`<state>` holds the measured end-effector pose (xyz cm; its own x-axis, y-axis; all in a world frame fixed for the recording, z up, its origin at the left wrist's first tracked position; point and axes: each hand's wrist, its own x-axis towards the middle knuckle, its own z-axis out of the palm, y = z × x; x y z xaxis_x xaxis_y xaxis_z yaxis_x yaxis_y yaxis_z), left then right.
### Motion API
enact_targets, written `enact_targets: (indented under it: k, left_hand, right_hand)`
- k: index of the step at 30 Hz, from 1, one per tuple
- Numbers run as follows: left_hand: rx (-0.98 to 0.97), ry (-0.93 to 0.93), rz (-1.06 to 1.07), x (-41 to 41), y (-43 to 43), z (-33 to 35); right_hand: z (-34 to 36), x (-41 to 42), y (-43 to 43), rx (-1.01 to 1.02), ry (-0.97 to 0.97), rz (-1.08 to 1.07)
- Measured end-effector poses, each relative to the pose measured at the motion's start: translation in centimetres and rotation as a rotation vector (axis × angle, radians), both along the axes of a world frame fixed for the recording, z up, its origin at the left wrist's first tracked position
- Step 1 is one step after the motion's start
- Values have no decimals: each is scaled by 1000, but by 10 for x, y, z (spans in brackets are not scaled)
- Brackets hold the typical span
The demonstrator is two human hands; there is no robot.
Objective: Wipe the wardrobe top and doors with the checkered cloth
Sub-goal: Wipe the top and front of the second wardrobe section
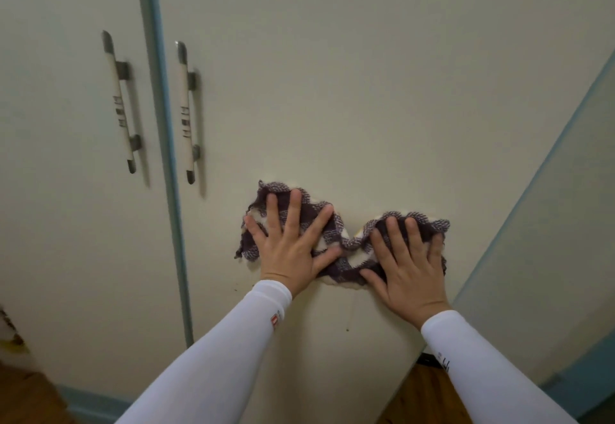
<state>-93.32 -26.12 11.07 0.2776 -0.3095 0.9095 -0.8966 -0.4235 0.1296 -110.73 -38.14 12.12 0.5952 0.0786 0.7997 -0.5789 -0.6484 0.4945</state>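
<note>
The purple and cream checkered cloth [346,245] lies bunched flat against the cream right-hand wardrobe door [349,91], low on the panel. My left hand [291,244] presses its left part with fingers spread. My right hand [407,264] presses its right part the same way. Both palms hold the cloth to the door. The wardrobe top is out of view.
The left door [60,190] meets the right one at a blue-grey strip [166,144], with a long handle [119,101] and a second handle [186,110] on either side. A blue-edged panel [549,240] angles in at right. Wooden floor [429,397] shows below.
</note>
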Motion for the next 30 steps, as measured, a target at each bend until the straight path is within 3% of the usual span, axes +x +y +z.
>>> enact_targets:
  k: [5,11,21,30]
  left_hand:
    - [-24,114,39,55,36,2]
    - [-58,104,31,93,57,15]
    - [0,149,-7,88,60,5]
    - [136,325,-47,57,70,-25]
  right_hand:
    - [4,56,31,-16,-42,9]
    - [27,94,51,-57,-34,30]
    - [21,91,53,-56,-7,3]
    - [-36,69,60,117,-5,-80]
